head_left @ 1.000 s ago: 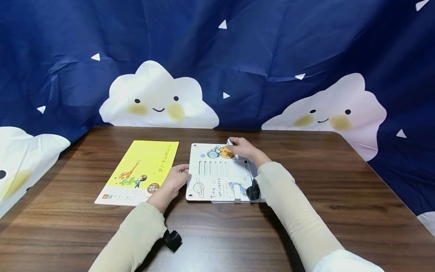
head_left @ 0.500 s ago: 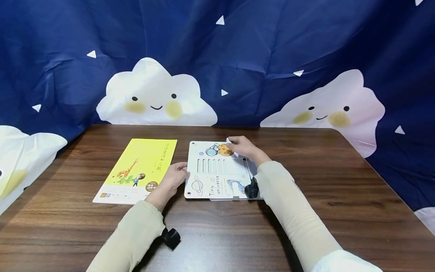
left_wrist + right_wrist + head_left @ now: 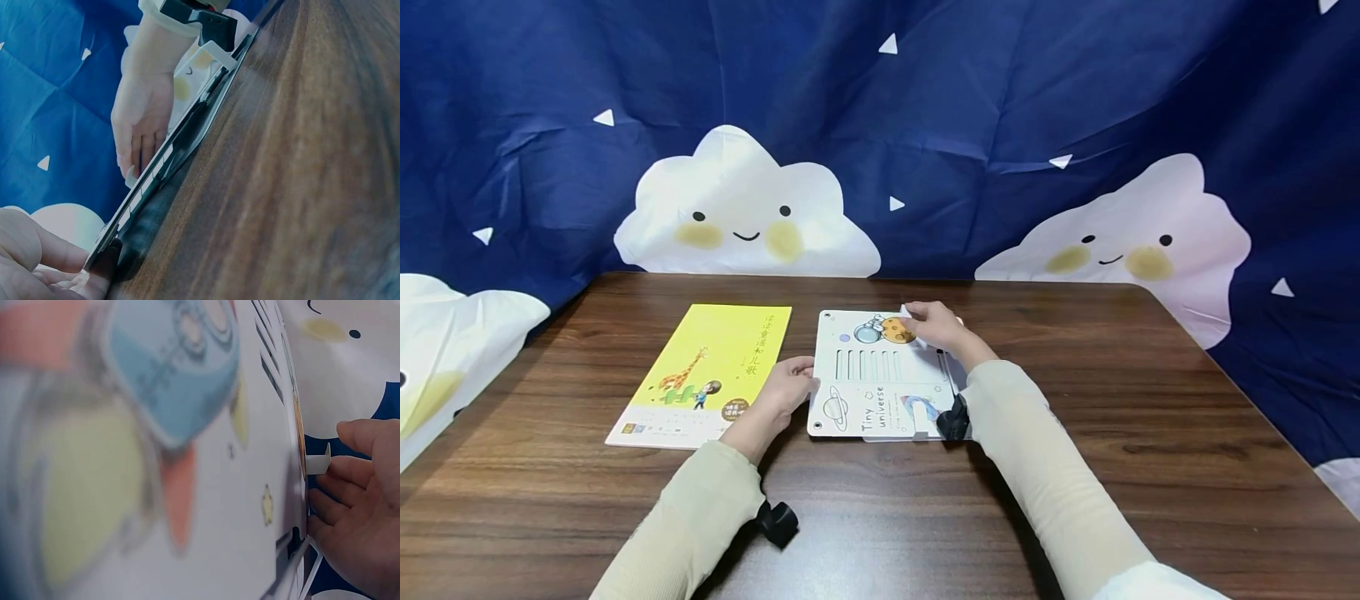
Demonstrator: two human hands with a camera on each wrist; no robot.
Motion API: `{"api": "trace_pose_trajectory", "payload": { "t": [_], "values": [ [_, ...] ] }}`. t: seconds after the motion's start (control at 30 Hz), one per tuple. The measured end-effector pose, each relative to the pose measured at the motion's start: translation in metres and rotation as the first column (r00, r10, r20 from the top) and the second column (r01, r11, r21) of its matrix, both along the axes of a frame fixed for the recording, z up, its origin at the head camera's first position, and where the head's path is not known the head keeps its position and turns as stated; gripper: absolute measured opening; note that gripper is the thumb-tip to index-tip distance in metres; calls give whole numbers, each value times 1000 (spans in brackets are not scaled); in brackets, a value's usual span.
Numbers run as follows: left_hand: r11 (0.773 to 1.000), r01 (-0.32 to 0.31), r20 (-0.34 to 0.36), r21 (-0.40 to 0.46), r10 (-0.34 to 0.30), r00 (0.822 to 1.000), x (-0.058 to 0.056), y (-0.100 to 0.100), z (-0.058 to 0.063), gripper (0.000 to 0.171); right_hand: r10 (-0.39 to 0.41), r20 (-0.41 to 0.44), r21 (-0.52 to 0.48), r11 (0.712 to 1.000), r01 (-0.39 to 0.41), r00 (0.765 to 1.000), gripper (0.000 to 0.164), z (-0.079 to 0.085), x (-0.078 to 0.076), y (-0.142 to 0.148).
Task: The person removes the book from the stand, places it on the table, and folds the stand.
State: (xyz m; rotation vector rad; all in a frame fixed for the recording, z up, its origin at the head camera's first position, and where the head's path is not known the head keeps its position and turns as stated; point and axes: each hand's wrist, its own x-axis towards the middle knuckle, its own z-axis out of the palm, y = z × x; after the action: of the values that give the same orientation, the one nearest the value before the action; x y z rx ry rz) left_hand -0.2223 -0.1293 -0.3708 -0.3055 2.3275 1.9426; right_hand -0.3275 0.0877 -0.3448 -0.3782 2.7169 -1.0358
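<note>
A white book stand (image 3: pixel 917 371) with slots, space drawings and "Tiny universe" lettering lies near the middle of the table. My left hand (image 3: pixel 787 387) pinches its left edge; in the left wrist view the thumb (image 3: pixel 53 247) is on one side and fingers on the other. My right hand (image 3: pixel 936 325) is at the far edge, fingers extended beside a small white clip (image 3: pixel 319 464). In the right wrist view its thumb stands apart from the clip, with the index finger right at it. Another white clip (image 3: pixel 920 421) sits at the near edge.
To the left lies a yellow booklet (image 3: pixel 726 350) with a giraffe drawing, its right side partly behind my left hand. The brown wooden table (image 3: pixel 880 517) runs back to a blue curtain (image 3: pixel 925 108) with cloud faces.
The head view has shifted slightly. Both hands stay at the same edges of the book stand, which keeps its place beside the booklet.
</note>
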Motion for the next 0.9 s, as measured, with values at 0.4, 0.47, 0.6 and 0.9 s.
{"api": "trace_pose_trajectory", "payload": {
  "t": [0.4, 0.47, 0.6, 0.9],
  "values": [
    [1000, 12, -9, -13, -13, 1000, -3, 4, -1, 39, -18, -22, -3, 1000, 18, 1000, 49, 0, 3, 5],
    [1000, 19, -6, -16, -19, 1000, -4, 4, -2, 39, -22, -16, -3, 1000, 22, 1000, 49, -1, 3, 5],
    [999, 30, -4, -22, -30, 1000, -4, 1, 0, 37, -11, -8, 2, 1000, 11, 1000, 50, 1, 6, 5],
    [984, 101, -47, -148, -109, 993, 5, -7, 13, 40, 124, -72, 155, 982, -112, 990, 53, 15, 25, 9]
  ]
}}
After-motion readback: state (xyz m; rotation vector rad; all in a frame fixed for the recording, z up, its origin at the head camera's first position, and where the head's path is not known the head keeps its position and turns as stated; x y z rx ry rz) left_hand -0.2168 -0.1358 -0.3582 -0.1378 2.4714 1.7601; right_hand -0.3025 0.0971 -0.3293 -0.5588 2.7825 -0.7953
